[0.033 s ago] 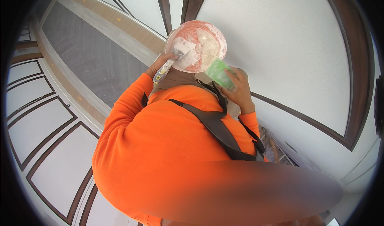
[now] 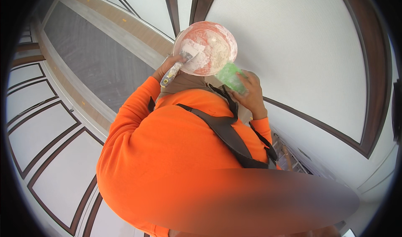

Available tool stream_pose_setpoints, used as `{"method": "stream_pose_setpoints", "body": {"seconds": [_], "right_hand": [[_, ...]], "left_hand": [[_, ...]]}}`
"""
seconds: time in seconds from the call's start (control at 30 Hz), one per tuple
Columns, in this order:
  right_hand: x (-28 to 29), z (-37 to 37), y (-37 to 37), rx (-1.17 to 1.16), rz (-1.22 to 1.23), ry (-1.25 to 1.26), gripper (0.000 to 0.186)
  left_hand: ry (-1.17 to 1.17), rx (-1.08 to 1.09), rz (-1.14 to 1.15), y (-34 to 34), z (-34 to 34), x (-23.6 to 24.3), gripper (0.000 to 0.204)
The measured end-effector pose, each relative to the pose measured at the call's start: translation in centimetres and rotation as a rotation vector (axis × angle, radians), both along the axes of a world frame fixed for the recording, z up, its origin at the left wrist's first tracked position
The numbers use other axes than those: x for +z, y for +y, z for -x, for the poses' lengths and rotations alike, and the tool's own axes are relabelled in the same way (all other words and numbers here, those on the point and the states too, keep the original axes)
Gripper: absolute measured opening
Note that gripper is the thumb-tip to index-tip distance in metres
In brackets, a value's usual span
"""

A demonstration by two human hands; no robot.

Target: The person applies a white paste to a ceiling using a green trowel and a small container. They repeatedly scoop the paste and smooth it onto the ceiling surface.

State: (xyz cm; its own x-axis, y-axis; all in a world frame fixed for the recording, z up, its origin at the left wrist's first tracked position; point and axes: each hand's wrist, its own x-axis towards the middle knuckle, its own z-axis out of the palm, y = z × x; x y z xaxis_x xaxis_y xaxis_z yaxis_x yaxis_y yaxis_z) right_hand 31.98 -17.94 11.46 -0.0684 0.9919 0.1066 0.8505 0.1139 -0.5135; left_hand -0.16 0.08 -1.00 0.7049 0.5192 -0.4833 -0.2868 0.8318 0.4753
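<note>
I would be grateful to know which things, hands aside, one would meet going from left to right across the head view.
Grey floor → putty knife → paste-smeared bucket → green rectangular block → dark brown wall trim at the far right.

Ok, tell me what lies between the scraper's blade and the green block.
The head view shows pale paste in the bowl, then the bowl's rim, between the blade and the green block.
</note>
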Motion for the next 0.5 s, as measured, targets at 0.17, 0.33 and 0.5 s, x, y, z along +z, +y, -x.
{"method": "stream_pose_setpoints", "body": {"seconds": [0.17,0.33,0.5], "right_hand": [[-0.8,-1.4,-1.1,-0.11,-0.023,0.041,0.068],[0.1,-0.1,-0.6,-0.131,-0.081,0.159,0.068],[-0.2,0.7,0.2,-0.025,-0.065,0.013,0.07]], "left_hand": [[0.143,0.065,-0.011,-0.3,-0.4,-2.0,0.039],[0.199,-0.021,-0.094,0.3,0.4,-4.2,0.042],[0.141,-0.07,-0.037,0.5,0.7,-3.9,0.052]]}}
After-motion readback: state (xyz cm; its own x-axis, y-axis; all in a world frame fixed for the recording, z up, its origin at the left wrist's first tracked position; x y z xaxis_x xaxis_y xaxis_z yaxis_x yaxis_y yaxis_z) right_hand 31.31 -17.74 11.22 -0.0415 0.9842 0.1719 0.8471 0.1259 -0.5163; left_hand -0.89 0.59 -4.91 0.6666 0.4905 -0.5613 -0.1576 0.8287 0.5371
